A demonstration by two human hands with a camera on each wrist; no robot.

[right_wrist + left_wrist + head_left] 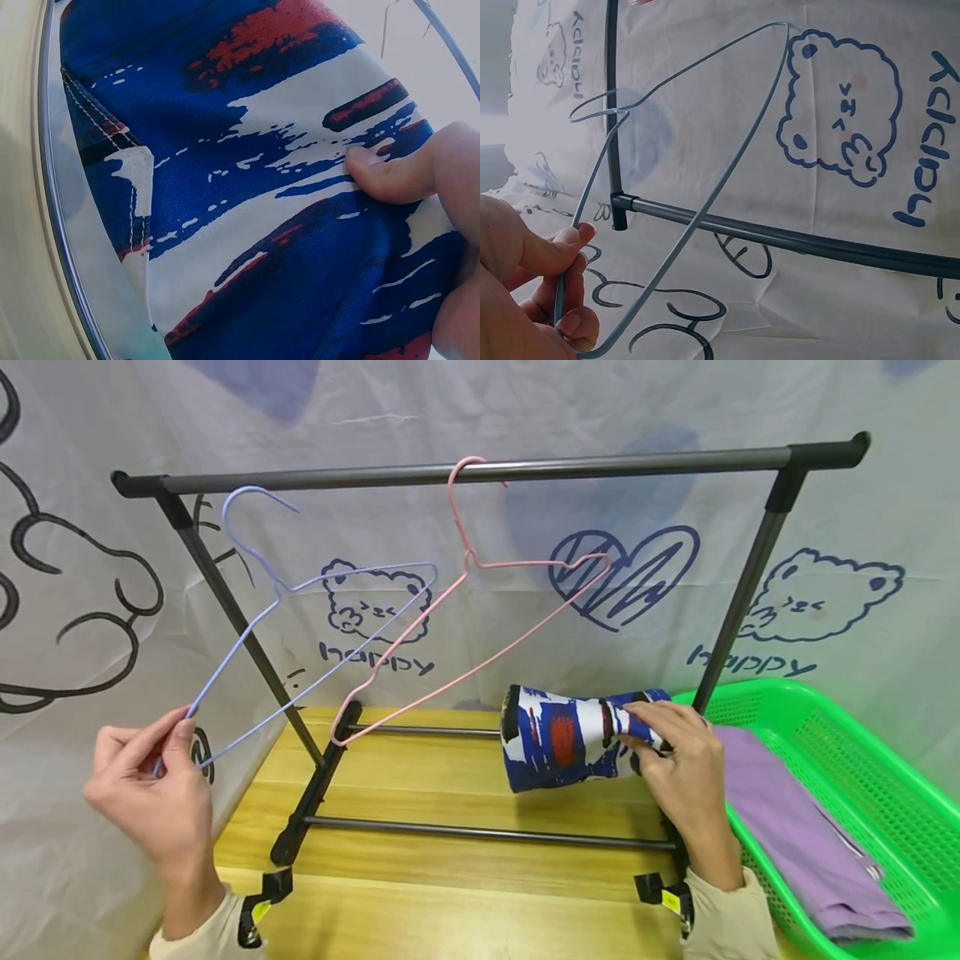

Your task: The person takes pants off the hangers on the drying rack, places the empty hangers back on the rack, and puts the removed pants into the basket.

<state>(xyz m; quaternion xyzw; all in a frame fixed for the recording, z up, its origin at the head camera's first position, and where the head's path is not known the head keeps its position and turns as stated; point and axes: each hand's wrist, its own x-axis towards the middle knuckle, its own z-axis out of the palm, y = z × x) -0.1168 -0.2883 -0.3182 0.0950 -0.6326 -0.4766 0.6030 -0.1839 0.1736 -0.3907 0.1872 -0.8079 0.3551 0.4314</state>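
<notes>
On the left, my left hand (pixel 161 785) pinches the lower corner of a blue hanger (pixel 279 590) between thumb and fingers. The hanger's hook points up, just below the rail and apart from it in the head view. In the left wrist view the fingers curl round the hanger's wire (pixel 697 217). My right hand (pixel 682 764) grips one end of a folded blue, white and red patterned garment (pixel 570 739), held above the table. Up close in the right wrist view, the thumb presses on the garment's cloth (pixel 225 195), and a stitched edge shows.
A pink hanger (pixel 469 560) hangs tilted from the rail of a dark clothes rack (pixel 360 477). At the right stands a green basket (pixel 877 731) with a folded purple garment (pixel 802 843) in it. The rack stands on a wooden table (pixel 450 902) before a printed cloth backdrop.
</notes>
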